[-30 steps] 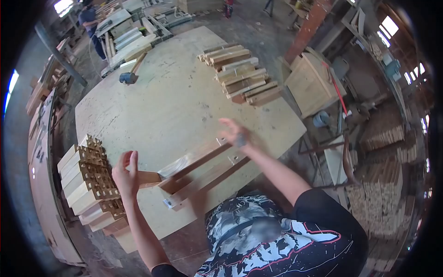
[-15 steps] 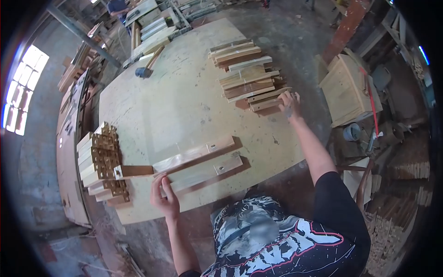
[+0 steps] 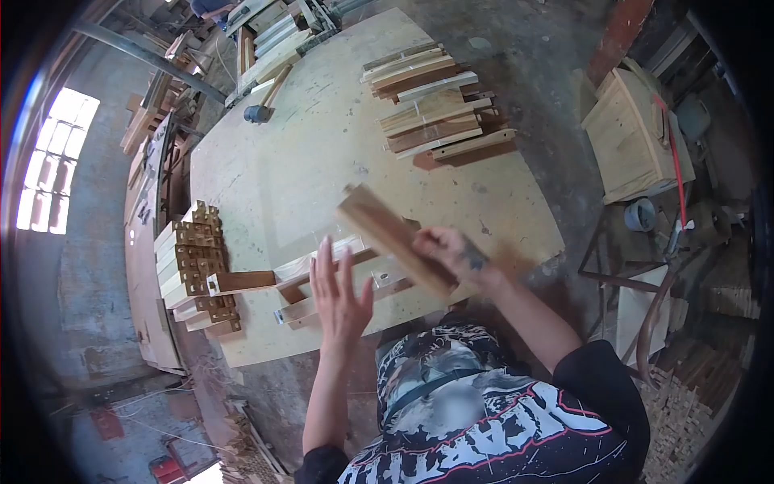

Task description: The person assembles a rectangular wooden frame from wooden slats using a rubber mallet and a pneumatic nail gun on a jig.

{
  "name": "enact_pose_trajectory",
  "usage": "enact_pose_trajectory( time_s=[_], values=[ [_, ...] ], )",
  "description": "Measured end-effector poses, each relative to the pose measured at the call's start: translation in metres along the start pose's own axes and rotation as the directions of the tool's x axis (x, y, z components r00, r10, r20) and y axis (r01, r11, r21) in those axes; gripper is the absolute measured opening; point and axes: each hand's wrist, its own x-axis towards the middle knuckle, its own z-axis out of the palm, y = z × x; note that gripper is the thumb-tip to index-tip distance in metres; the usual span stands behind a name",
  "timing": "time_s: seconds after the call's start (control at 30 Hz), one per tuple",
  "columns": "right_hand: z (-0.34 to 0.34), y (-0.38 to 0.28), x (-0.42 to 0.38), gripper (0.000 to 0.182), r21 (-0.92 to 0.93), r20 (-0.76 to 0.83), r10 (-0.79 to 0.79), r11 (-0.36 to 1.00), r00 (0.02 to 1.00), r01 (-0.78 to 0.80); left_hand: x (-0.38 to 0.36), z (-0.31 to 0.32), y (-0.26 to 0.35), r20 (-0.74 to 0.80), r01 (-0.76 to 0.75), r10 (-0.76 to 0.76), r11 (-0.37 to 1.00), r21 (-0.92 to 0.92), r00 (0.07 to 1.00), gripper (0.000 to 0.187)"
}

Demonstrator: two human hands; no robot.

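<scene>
My right hand [image 3: 453, 252] holds a tenoned wooden board [image 3: 395, 242], the fingers closed over its edge toward the near end. The board is flat-faced, straight-edged and brown, with a small stub at its far end; it slants above the desk [image 3: 298, 177], far end toward 11 o'clock, near end toward 5, most of it lying toward 10 o'clock from my right fingers. My left hand [image 3: 340, 302] grips nothing, its fingers spread and pointing toward 12 o'clock; it is near the board, between 7 and 8 o'clock of it. Beyond and beneath my hands, a far plank [image 3: 355, 244] and a near plank [image 3: 302, 311] run roughly side by side, smooth and pale, the near one with a slot cut in its face. A short, darker mortised block [image 3: 246, 281] sits at the far plank's 9 o'clock end. From the desk's middle, stacked mortised pieces [image 3: 196, 262] show rows of holes at 8 o'clock, a mallet [image 3: 258, 114] with a dark head and wooden handle lies toward 10, and rough-looking slats [image 3: 431, 121], brown and cream, lie in a row at 1.
</scene>
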Motion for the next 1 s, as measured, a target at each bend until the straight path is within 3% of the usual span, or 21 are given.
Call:
enact_pose_trajectory(
  time_s=[0.03,0.1,0.17,0.23,0.3,0.33,0.37,0.43,0.47,0.5,0.57,0.63,0.7,0.87,1.0],
  values=[
    [0.017,-0.002,0.0,0.049,0.059,0.106,0.013,0.998,0.994,-0.019,0.002,0.006,0.001,0.016,-0.103,0.101,0.989,0.106,0.995,0.08],
    [0.046,0.001,-0.002,0.051,0.071,0.136,-0.009,0.997,0.991,-0.001,0.004,0.012,-0.007,-0.008,-0.097,0.099,0.986,0.136,0.995,0.078],
    [0.06,-0.022,-0.007,0.066,0.069,0.249,0.001,0.997,0.969,-0.019,0.008,0.008,-0.029,0.017,-0.133,0.133,0.99,0.054,0.991,0.061],
    [0.062,-0.012,0.0,0.068,0.197,0.288,0.025,0.977,0.957,-0.085,0.012,-0.001,-0.027,0.143,0.071,-0.065,0.997,-0.038,0.988,0.056],
    [0.062,-0.009,0.007,0.062,0.218,0.305,-0.019,0.975,0.952,-0.05,0.008,0.009,-0.045,0.132,0.081,-0.056,0.979,-0.188,0.99,0.064],
    [0.061,-0.012,0.008,0.058,0.234,0.33,-0.019,0.97,0.944,-0.062,0.005,0.007,-0.044,0.184,0.163,-0.126,0.965,-0.205,0.975,0.051],
    [0.06,-0.013,0.009,0.053,0.25,0.355,-0.018,0.965,0.935,-0.076,-0.004,0.016,-0.052,0.22,0.281,-0.217,0.905,-0.319,0.951,0.05],
    [0.058,-0.009,0.013,0.043,0.24,0.325,-0.036,0.97,0.945,-0.045,-0.009,0.025,-0.061,0.19,0.298,-0.232,0.798,-0.523,0.954,0.043],
    [0.055,-0.009,0.015,0.039,0.246,0.245,-0.096,0.969,0.965,0.033,-0.012,0.025,-0.067,0.309,0.448,-0.327,0.713,-0.54,0.893,0.036],
    [0.052,-0.007,0.019,0.035,0.246,0.166,-0.155,0.963,0.974,0.112,-0.004,0.023,-0.064,0.31,0.526,-0.425,0.694,-0.492,0.85,0.032],
    [0.035,0.004,0.028,0.029,0.215,0.113,-0.183,0.964,0.977,0.156,-0.004,0.029,-0.092,0.444,0.652,-0.477,0.559,-0.513,0.758,0.032],
    [0.017,0.016,0.032,0.028,0.132,-0.11,-0.227,0.962,0.968,0.241,-0.006,0.037,-0.111,0.411,0.623,-0.469,0.574,-0.531,0.782,0.033],
    [0.002,0.023,0.031,0.03,0.169,-0.194,-0.169,0.965,0.966,0.202,-0.003,0.041,-0.121,0.517,0.702,-0.476,0.445,-0.556,0.711,0.032],
    [-0.011,0.027,0.027,0.035,0.09,-0.285,-0.155,0.978,0.946,0.187,-0.003,0.062,-0.145,0.578,0.702,-0.399,0.434,-0.565,0.712,0.03],
    [-0.013,0.04,0.031,0.036,0.102,-0.31,-0.199,0.965,0.93,0.241,0.006,0.075,-0.164,0.636,0.682,-0.319,0.554,-0.476,0.703,0.03]
  ],
)
